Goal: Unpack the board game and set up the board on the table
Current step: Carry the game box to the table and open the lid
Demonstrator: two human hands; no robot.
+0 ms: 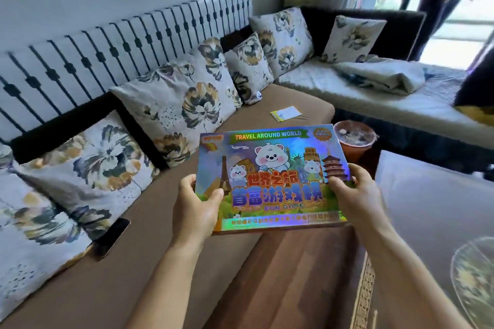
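A flat, shiny board game box (272,168) printed with cartoon bears and the words "TRAVEL AROUND WORLD" is held in the air over the sofa's front edge. My left hand (196,205) grips its lower left corner, thumb on the lid and fingers underneath. My right hand (355,192) grips the lower right edge the same way. The box lid is closed and faces up towards me. The glass-topped table (427,195) stands to the right of the box.
A brown sofa (149,222) with flowered cushions runs along the left. A dark phone (112,235) lies on its seat, and a small paper packet (286,113) farther back. An orange bin (354,139) stands behind the box. A patterned round object (475,278) lies on the table.
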